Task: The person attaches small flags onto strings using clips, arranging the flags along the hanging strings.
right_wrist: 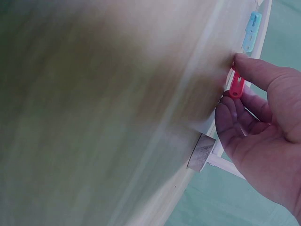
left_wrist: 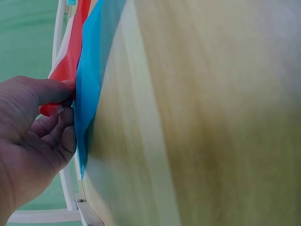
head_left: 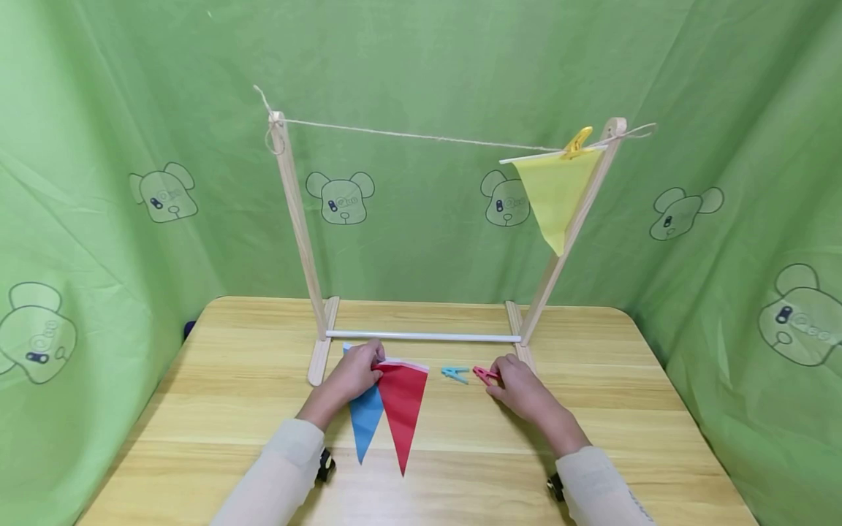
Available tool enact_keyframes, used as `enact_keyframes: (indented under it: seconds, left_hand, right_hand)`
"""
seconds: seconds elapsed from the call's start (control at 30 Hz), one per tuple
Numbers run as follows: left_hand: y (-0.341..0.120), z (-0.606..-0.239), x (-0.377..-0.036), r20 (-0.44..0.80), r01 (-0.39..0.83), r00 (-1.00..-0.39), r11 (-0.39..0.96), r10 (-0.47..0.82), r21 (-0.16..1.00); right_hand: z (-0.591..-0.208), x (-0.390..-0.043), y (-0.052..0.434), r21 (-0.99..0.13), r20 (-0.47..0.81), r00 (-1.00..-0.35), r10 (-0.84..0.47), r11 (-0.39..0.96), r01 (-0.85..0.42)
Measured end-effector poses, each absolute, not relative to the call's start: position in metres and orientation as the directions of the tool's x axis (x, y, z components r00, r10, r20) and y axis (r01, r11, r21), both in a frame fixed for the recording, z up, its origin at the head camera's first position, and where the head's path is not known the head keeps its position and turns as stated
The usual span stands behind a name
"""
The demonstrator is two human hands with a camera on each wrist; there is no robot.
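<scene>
My left hand pinches the white-edged top corner of a red pennant between thumb and fingers. Partly under that hand is a blue pennant, its tip pointing toward me. In the left wrist view the blue cloth runs right alongside the fingertips, with the red one above it. My right hand has its thumb and fingers on either side of a red clothespin, low over the table. A light blue clothespin lies just left of it, jaws pointing right.
A wooden frame with a left post and right post stands at the back. Between them runs a string, where a yellow clothespin holds a yellow pennant. A white bar joins the feet near the table surface.
</scene>
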State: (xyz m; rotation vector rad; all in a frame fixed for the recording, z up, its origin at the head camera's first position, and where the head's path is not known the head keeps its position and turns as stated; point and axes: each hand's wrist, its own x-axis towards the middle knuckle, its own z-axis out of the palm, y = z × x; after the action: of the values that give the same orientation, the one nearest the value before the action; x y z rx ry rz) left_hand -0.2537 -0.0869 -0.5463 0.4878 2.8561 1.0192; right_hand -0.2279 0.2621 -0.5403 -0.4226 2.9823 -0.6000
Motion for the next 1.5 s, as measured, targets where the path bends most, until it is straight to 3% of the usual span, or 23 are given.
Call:
enact_keyframes:
  seconds: [0.33, 0.73, 1.13, 1.5]
  left_hand:
    - [-0.088, -0.55, -0.256, 0.046, 0.284, -0.945, 0.747, 0.323, 0.6]
    - [-0.093, -0.552, -0.255, 0.087, 0.316, -0.933, 0.681, 0.348, 0.661]
    - [-0.096, -0.553, -0.257, 0.082, 0.219, -0.964, 0.578, 0.254, 0.786]
    - [-0.095, -0.554, -0.254, 0.1, 0.194, -0.975, 0.544, 0.198, 0.816]
  right_hand:
    - [-0.54, -0.228, 0.261, -0.396, -0.01, -0.957, -0.291, 0.88, -0.264]
    - [-0.539, -0.228, 0.262, -0.394, 0.008, -0.953, -0.303, 0.875, -0.281]
    - [-0.542, -0.23, 0.262, -0.409, 0.0, -0.954, -0.3, 0.87, -0.274]
    - [-0.541, -0.231, 0.262, -0.409, -0.02, -0.957, -0.29, 0.875, -0.257]
